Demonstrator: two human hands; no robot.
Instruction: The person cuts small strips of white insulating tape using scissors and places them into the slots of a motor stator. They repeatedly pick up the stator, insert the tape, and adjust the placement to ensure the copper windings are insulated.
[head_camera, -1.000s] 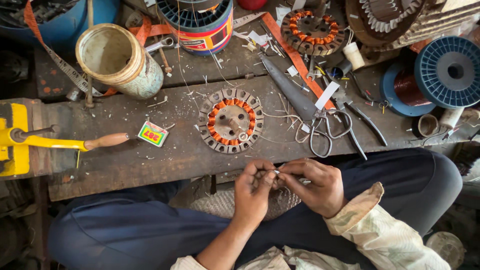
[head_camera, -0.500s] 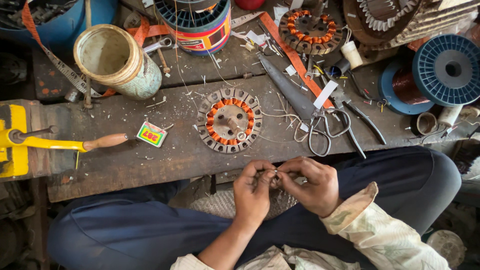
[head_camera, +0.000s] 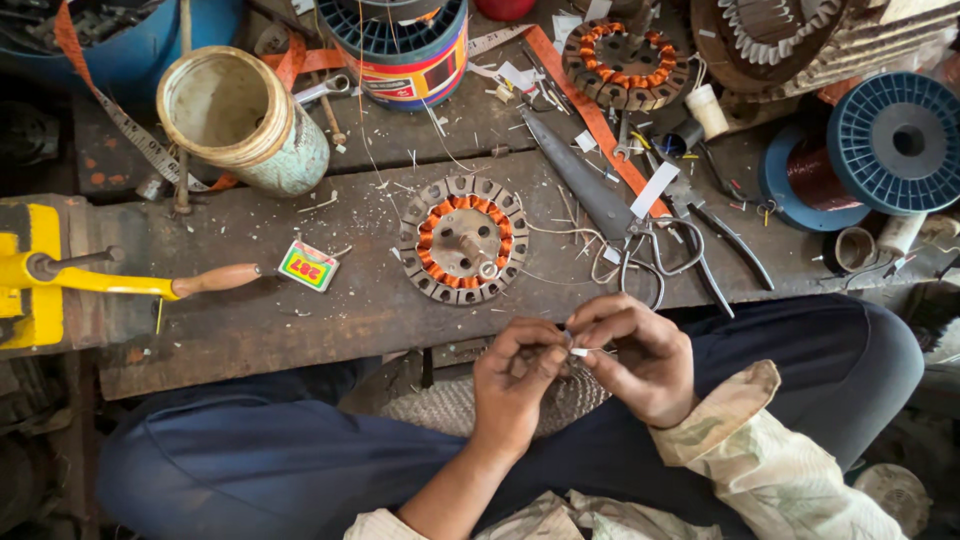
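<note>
Cluttered dark wooden workbench (head_camera: 300, 320) fills the top of the view, littered with wire offcuts, and the person sits right against its near edge with dark blue trousers across the lap

Both hands meet just below the bench edge. left hand (head_camera: 515, 385) has its fingers pinched together on a small white sleeve piece (head_camera: 578, 352), and right hand (head_camera: 640, 360) is curled in the same way, pinching the other end of it, so the two sets of fingertips are touching. Can't tell exactly what the little piece is, it's tiny

Counting stuff on the bench: two round stators with orange copper windings, one right above the hands (head_camera: 462, 240) and one further back (head_camera: 625, 65). Two blue plastic wire spools at the right, a big one (head_camera: 895, 140) and a smaller one with reddish copper wire (head_camera: 805, 180). One pair of long steel scissors (head_camera: 610, 215), one grubby cream plastic jar (head_camera: 240, 120), one small colourful matchbox (head_camera: 308, 265), one yellow tool with wooden handle (head_camera: 120, 282) at the left
</note>
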